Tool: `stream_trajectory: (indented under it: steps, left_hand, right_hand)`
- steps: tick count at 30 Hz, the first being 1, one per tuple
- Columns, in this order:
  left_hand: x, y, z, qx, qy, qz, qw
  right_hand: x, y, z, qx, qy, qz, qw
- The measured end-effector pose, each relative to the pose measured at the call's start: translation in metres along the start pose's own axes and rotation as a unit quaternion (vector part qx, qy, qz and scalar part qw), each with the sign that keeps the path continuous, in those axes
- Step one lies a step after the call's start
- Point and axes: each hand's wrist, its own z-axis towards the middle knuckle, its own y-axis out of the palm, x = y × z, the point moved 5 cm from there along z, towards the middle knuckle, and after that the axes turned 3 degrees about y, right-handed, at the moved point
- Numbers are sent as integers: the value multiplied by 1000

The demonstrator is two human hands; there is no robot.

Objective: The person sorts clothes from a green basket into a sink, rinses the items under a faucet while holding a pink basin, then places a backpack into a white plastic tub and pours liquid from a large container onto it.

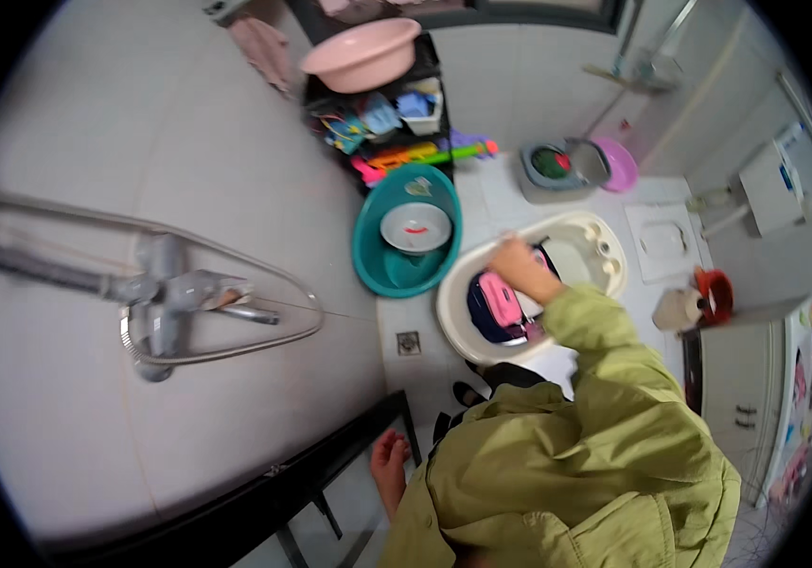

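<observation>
A navy backpack with a pink front pocket (pixel 501 301) lies in a cream baby bathtub (pixel 451 333) on the floor in front of me. My right hand (pixel 525 269) reaches over its upper side with the fingers closed. It seems to grip the backpack's top, though the exact hold is hidden under the hand. Low at my left side hangs my left hand (pixel 390 462), fingers curled in, close to a dark-framed panel (pixel 330 478). Nothing shows in it.
Left of the tub stands a teal basin (pixel 368 248) holding a grey bowl (pixel 415 227). Behind it, a black rack (pixel 432 68) carries a pink basin (pixel 361 57). A grey bucket (pixel 548 189) and squat toilet (pixel 663 240) lie beyond. A shower mixer (pixel 174 289) is on the left wall.
</observation>
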Motion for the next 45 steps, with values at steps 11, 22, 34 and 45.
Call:
stream_trajectory:
  steps: [11, 22, 34, 45]
  left_hand:
    - [-51, 150, 41, -44, -21, 121, 991]
    - [-173, 469, -96, -167, -62, 173, 969]
    - [-232, 762, -178, -335, -46, 293, 894]
    - [-269, 981, -244, -468, -58, 283, 835]
  right_hand:
    - [141, 194, -555, -103, 748, 432, 493]
    - [300, 361, -672, -71, 603, 518, 602]
    - [416, 397, -910, -32, 765, 466, 444]
    - [409, 364, -1008, -57, 818, 479, 314]
